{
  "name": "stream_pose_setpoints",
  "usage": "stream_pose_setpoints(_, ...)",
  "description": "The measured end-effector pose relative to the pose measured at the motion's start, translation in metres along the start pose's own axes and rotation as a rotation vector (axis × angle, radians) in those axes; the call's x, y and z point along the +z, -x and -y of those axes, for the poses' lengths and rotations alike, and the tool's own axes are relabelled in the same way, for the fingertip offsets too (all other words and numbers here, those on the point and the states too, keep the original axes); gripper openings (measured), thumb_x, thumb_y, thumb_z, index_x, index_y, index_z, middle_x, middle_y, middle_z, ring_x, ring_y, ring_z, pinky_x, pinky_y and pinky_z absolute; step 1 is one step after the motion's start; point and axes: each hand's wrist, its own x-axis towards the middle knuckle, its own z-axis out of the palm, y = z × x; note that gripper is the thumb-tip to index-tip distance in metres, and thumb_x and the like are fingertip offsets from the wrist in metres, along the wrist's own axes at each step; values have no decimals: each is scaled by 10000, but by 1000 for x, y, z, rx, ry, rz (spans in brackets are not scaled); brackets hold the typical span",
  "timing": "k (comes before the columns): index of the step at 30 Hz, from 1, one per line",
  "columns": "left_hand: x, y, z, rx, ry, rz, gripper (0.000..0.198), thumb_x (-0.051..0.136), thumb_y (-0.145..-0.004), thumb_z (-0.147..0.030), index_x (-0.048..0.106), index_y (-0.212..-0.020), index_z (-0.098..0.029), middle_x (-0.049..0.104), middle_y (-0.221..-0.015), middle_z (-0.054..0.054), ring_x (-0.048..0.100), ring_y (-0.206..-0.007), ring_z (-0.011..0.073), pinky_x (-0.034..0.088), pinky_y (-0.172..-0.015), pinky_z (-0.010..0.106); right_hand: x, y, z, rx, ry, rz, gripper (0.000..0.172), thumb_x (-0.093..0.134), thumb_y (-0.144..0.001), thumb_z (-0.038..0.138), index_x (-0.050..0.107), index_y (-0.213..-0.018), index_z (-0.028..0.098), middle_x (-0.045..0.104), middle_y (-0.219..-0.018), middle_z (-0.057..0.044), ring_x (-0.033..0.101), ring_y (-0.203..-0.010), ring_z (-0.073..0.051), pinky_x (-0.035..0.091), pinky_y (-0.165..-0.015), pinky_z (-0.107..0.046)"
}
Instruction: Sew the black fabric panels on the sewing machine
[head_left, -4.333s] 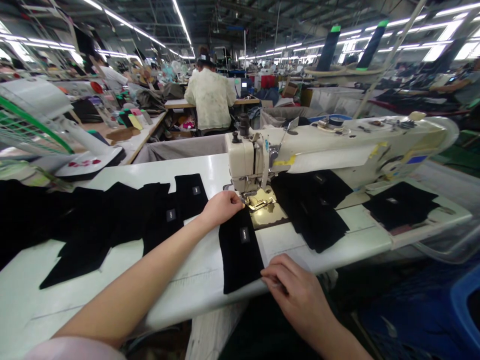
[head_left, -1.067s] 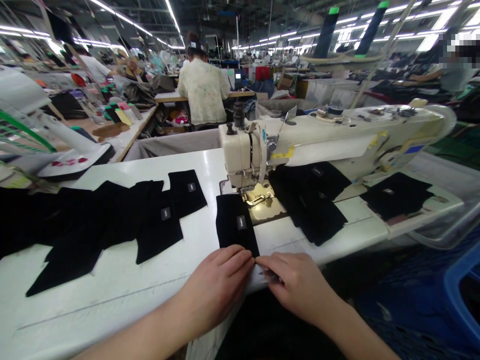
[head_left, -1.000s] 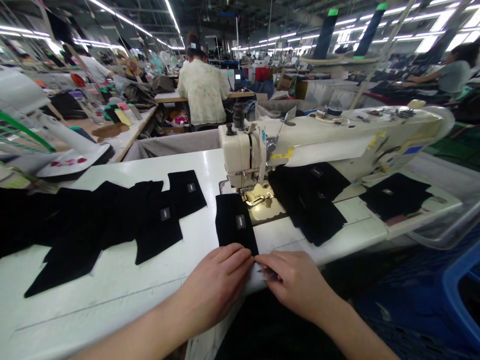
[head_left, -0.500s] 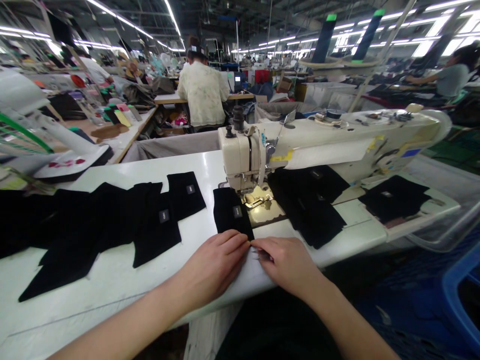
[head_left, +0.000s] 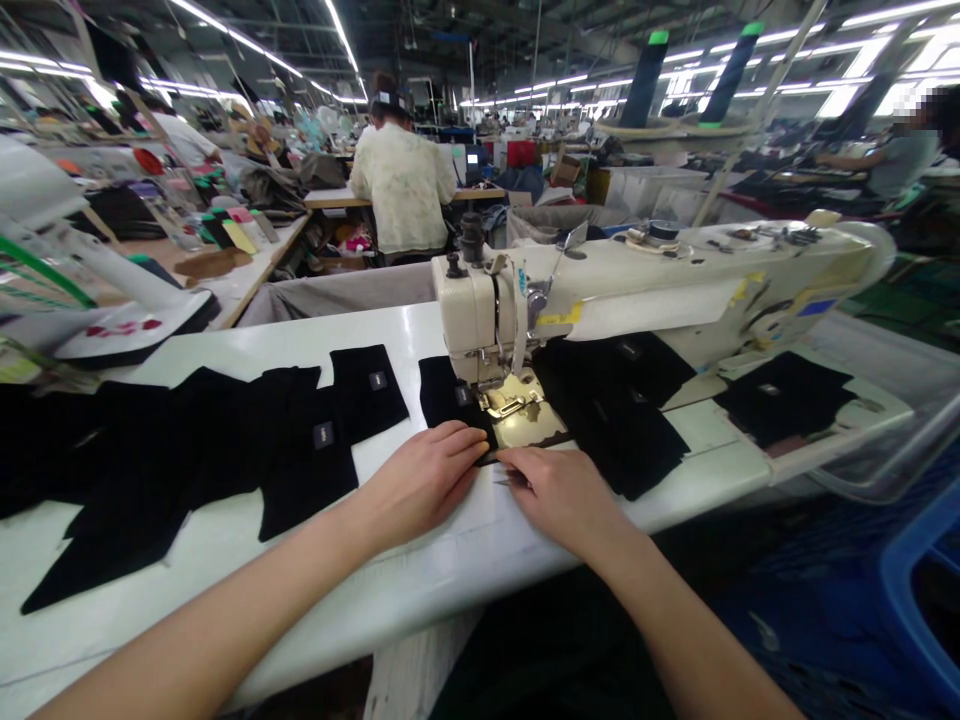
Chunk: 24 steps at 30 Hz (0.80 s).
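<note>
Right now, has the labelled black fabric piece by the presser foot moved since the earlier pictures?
Yes, the labelled black fabric piece has slid back, away from the person, and now lies beside the presser foot.

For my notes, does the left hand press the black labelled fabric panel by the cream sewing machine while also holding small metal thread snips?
Not quite: the head view shows the small metal thread snips in the right hand, and the left hand holds none; it presses the black labelled fabric panel by the cream sewing machine.
</note>
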Motion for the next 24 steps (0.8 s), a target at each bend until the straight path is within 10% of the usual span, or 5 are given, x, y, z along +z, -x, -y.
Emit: stream_pose_setpoints(24,-2,-25,52,15,-18,-24,345,388,-996,-217,661,-1175,-104,667,-1174,139,602,-1093,242,531,-989,420,-30,48,-39,37,-72,-416,297,504,-860,117,694,-1079,181,734,-937,-40,706,-772,-176,515,-706,-282)
